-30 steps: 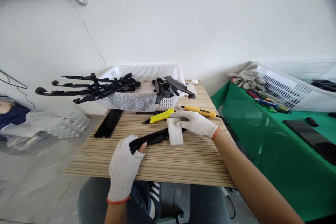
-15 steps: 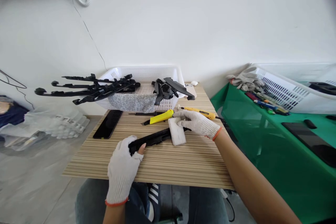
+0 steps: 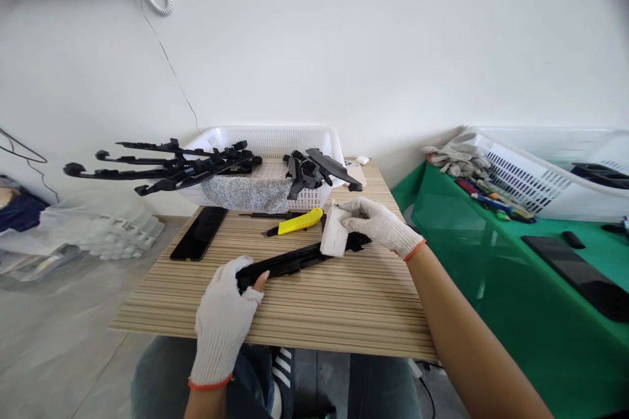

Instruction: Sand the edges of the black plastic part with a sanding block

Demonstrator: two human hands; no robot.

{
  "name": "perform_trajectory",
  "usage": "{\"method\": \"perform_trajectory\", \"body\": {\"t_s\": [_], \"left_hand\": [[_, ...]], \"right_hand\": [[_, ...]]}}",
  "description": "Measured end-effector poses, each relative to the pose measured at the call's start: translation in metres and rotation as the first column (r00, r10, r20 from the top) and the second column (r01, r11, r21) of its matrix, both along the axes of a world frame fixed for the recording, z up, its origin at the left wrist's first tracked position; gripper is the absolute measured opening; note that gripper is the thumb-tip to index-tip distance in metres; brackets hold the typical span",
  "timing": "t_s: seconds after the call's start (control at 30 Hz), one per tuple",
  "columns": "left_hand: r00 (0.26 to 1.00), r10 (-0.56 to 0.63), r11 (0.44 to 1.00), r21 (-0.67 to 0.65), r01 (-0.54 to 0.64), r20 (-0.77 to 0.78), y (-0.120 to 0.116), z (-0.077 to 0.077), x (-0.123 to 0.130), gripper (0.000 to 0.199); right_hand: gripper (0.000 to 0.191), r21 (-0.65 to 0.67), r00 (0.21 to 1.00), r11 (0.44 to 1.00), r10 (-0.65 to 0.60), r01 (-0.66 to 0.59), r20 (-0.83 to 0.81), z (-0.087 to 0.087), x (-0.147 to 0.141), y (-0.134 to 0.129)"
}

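Well, the left hand (image 3: pixel 223 317), in a white knit glove with the thumb tip bare, is closed around the near left end of a long black plastic trim strip (image 3: pixel 285 263), thumb on its near side and fingers over the far one. The strip lies slantwise on the striped wooden table (image 3: pixel 334 314), its other end pointing right and away. The right hand (image 3: pixel 378 226), gloved too, has its fingers bent in a pinch on a folded white cloth pad (image 3: pixel 335 232), which stands tilted across the strip's right part and hides a bit of it. Just beyond lies a yellow utility knife (image 3: pixel 299 222); a black smartphone (image 3: pixel 199 234) rests to the left, and behind them a white plastic basket (image 3: pixel 272 133) carries more black plastic parts (image 3: pixel 196 167)
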State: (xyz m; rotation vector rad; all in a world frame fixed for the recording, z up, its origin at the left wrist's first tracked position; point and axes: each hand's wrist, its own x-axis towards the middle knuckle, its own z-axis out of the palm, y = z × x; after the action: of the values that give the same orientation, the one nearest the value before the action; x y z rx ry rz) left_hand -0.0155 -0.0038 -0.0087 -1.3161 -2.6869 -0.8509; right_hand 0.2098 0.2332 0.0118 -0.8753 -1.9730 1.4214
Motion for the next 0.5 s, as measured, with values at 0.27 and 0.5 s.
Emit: {"method": "perform_trajectory", "body": {"t_s": [0.27, 0.5], "left_hand": [[1.000, -0.019, 1.000, 0.000, 0.019, 0.015, 0.0004, 0.0028, 0.0007, 0.043], [0.999, -0.046, 0.999, 0.024, 0.046, 0.003, -0.0008, -0.0012, -0.0014, 0.042]], "right_hand": [[0.036, 0.004, 0.999, 1.000, 0.018, -0.018, -0.027, -0.0047, -0.0045, -0.0030], [0.034, 0.088, 0.999, 0.995, 0.035, -0.036, 0.014, -0.0059, -0.0049, -0.0043]]}}
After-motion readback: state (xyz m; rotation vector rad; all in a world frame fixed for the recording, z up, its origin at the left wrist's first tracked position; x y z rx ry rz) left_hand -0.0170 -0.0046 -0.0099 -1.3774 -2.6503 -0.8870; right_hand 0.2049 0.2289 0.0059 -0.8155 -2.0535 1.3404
